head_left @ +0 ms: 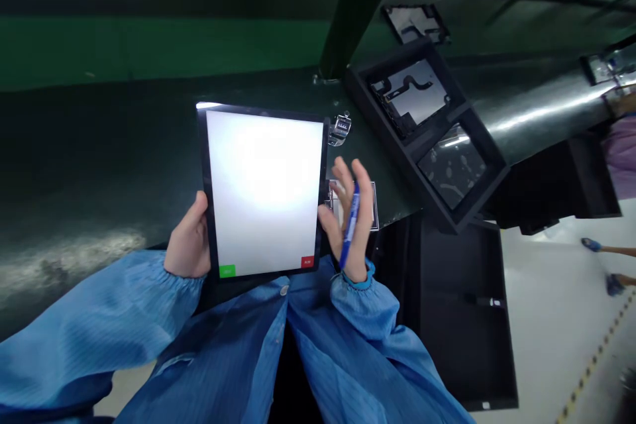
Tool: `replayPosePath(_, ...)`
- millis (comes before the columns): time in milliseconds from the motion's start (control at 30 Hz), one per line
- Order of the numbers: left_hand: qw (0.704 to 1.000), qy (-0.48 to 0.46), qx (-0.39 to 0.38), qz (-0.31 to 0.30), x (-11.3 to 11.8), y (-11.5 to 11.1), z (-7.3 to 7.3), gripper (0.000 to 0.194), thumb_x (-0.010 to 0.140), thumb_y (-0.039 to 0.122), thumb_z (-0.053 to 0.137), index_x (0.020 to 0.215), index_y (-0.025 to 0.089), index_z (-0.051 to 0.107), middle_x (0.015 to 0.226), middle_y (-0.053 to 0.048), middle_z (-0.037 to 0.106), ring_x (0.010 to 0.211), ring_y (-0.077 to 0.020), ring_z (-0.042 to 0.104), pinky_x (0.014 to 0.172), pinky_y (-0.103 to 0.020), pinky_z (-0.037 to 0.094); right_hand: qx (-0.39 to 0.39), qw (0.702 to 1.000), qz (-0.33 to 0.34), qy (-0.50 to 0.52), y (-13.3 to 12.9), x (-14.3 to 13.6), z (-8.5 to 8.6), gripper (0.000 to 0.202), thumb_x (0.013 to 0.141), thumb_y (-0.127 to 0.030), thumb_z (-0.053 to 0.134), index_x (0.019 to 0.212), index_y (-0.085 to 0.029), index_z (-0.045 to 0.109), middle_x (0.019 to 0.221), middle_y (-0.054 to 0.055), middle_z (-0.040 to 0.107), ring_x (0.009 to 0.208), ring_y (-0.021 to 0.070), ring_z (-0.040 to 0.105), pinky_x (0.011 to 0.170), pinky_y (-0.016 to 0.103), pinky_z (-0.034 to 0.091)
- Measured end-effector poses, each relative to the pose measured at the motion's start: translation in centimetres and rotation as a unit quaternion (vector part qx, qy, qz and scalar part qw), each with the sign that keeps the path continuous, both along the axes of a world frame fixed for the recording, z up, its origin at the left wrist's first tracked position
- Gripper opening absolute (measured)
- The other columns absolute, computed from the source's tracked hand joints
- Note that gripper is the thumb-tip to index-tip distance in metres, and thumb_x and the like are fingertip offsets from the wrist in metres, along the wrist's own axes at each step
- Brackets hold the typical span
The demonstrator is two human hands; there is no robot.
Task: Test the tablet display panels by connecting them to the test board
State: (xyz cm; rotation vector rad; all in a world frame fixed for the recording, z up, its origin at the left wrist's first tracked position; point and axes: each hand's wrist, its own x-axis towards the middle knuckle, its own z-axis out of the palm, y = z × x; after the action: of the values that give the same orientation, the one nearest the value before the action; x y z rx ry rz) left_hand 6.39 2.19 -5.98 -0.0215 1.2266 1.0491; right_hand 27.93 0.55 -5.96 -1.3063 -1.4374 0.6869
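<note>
A tablet (265,192) with a lit white screen is held upright before me, with a green box in its lower left corner and a red one in its lower right. My left hand (189,238) grips its left edge, thumb at the frame and fingers behind. A blue pen (350,225) is tucked between the fingers of my right hand (365,212), which is beside the tablet's right edge, thumb tip at the frame. Behind that hand is a white card (374,205) with a black border, mostly hidden. Close to the tablet's upper right lies a small metal tally counter (340,127).
To the right, a black foam tray (413,152) holds a display panel with a ribbon cable (415,96) and a plastic-wrapped panel (454,165). Another panel (417,21) lies behind it. A black bin (467,344) stands below right. A person's purple sleeve (621,156) shows far right.
</note>
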Motion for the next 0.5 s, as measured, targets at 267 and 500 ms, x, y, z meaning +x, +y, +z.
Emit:
replayPosePath(267,0.996,-0.013,0.051,-0.076,-1.0,-1.0,-2.1,0.044,0.08,0.056,0.072,0.107,0.022,0.076,0.107,-0.005,0.079,0.12,-0.0378,0.066,0.102,-0.05,0.056,0.025,0.954,-0.068,-0.291,6.3,3.2,4.3,0.018,0.1,-0.036,0.054,0.106,-0.025,0.067,0.103,0.003,0.077,0.094,0.0197,0.072,0.089,0.033,0.056)
replayPosePath(500,0.993,-0.024,0.075,-0.091,-1.5,-1.0,-3.3,0.045,0.074,0.055,0.081,0.107,0.024,0.078,0.106,-0.001,0.08,0.109,-0.0287,0.072,0.081,-0.031,0.063,0.142,0.913,-0.074,-0.375,5.5,2.3,3.8,0.019,0.099,-0.03,0.055,0.084,-0.024,0.065,0.12,0.006,0.075,0.117,0.0265,0.064,0.098,0.044,0.057)
